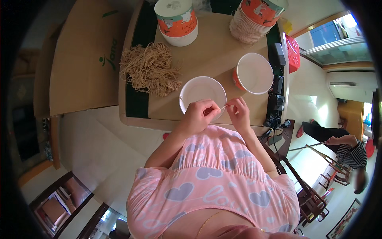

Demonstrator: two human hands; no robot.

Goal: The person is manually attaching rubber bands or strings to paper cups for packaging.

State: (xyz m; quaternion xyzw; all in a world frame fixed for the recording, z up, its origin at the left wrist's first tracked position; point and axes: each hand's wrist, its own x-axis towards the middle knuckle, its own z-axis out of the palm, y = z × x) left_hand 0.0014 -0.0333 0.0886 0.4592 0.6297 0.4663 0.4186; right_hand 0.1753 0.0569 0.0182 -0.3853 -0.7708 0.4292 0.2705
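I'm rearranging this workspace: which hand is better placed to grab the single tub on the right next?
Probably the right hand: it is close to the right tub, while the left hand is farther away, at the nearer tub. Both hands seem to pinch a thin strand.

Premises appear to be a home. Well right of the right hand (239,114): dark wooden chairs (306,200), a framed picture (345,220), a white vented unit (354,85). Left of the left hand (201,115): glossy pale floor (93,137).
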